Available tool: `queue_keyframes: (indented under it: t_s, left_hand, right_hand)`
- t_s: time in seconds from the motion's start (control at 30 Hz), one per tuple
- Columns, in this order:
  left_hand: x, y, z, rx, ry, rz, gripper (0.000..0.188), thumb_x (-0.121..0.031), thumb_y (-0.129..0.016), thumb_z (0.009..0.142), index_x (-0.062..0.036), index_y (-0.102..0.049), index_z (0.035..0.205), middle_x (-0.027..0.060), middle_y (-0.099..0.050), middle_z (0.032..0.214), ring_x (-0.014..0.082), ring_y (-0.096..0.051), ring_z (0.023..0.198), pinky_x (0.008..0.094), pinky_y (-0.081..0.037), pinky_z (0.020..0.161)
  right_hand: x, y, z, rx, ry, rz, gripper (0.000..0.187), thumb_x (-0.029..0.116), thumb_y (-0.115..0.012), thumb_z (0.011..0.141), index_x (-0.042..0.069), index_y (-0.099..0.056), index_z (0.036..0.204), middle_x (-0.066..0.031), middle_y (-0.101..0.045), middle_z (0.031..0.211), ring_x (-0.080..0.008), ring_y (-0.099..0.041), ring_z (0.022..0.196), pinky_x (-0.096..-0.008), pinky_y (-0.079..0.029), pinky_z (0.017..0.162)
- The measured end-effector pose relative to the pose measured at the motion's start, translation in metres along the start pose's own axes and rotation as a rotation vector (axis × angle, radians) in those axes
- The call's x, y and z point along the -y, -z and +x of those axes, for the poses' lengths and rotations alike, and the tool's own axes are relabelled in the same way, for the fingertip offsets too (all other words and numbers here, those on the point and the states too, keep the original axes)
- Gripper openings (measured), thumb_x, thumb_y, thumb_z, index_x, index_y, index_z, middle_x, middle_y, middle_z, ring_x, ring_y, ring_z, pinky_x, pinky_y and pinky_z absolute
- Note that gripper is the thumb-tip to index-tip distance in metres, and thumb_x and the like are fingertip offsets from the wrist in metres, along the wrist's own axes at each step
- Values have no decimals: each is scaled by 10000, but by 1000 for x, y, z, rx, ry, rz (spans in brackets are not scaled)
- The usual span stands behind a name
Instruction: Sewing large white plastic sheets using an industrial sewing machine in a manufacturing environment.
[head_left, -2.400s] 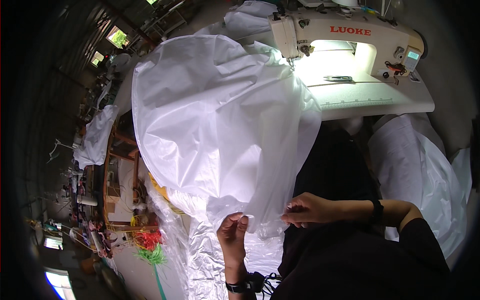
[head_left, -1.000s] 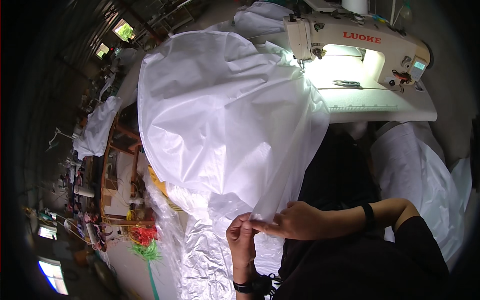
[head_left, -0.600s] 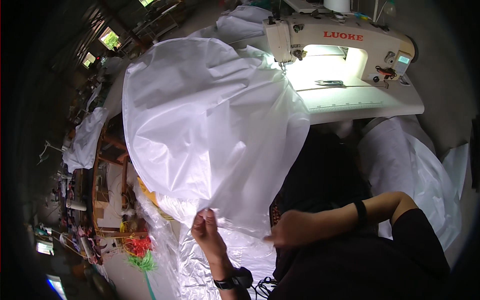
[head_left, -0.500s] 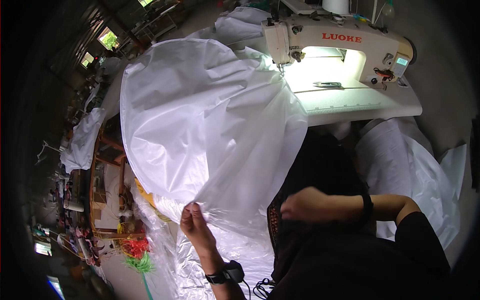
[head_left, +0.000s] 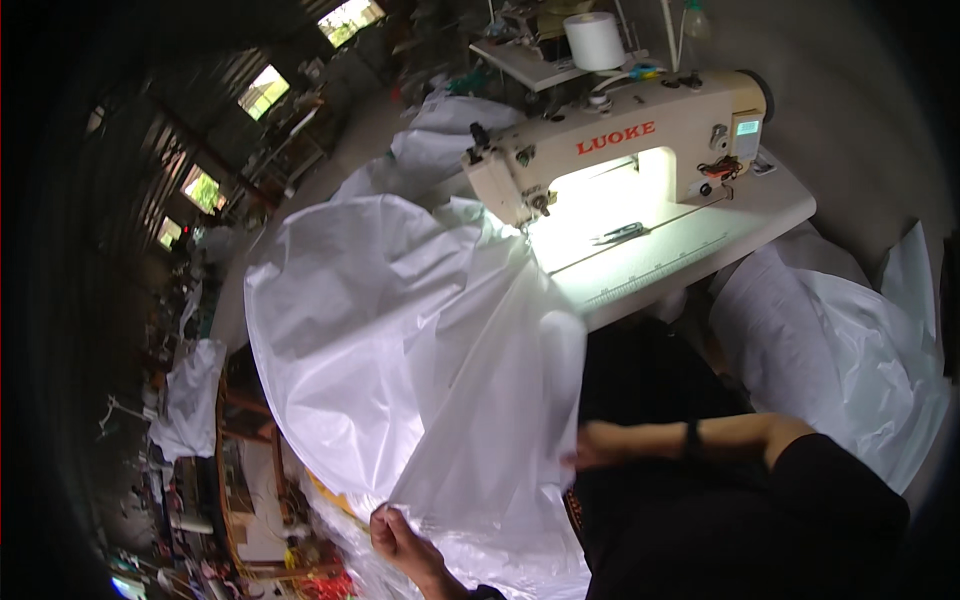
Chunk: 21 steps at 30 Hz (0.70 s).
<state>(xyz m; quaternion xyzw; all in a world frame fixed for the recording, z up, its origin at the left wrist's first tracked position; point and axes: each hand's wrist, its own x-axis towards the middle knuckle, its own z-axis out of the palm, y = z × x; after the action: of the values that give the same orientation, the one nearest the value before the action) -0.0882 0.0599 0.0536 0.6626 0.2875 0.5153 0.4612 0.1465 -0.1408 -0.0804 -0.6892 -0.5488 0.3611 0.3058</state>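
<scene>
A large sheet of thin white fabric [head_left: 400,340] hangs in folds from beneath the needle area of the white sewing machine [head_left: 610,140]. My left hand [head_left: 395,535] pinches the sheet's lower edge between thumb and curled fingers. At the sheet's right edge is my right hand [head_left: 600,445], smeared by motion. Its fingertips cannot be made out, nor whether they touch the fabric. Thread snips [head_left: 620,234] lie on the lit machine bed beside the needle.
Crinkled clear plastic [head_left: 500,545] lies below the sheet. More white fabric [head_left: 800,340] is heaped at the right, below the machine table [head_left: 690,262]. A white thread cone [head_left: 593,40] stands behind the machine. Wooden framing [head_left: 225,470] and clutter are at the left.
The view has shifted, so the machine sits lower and tilted. My right hand has come nearer the fabric's right edge. The left hand keeps its pinch on the lower edge.
</scene>
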Motion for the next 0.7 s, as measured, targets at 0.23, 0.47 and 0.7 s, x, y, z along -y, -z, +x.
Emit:
queue_keyframes:
  t_s: [0.23,0.47,0.7]
  left_hand:
    - [-58,-12,-31,332,-192,225,34,-23,-658,886,2,-656,862,107,-689,869,188,-626,777,329,-503,720]
    - [-85,-59,-105,832,-279,202,139,84,-669,829,-19,-694,919,139,-710,928,285,-688,861,366,-547,744]
    - [-66,-61,-132,878,-276,247,109,51,-619,852,7,-660,943,193,-701,974,354,-695,881,407,-547,770]
  right_hand:
    - [96,29,-134,17,377,564,203,190,-672,920,18,-677,1030,-157,-686,899,-330,-675,770,-376,-543,695]
    - [131,41,-157,-290,699,-107,129,172,-660,898,54,-621,930,-60,-645,875,-200,-668,674,-315,-524,522]
    - [138,32,-157,-422,771,-477,144,204,-643,893,101,-564,829,-21,-585,824,-125,-628,592,-254,-482,505]
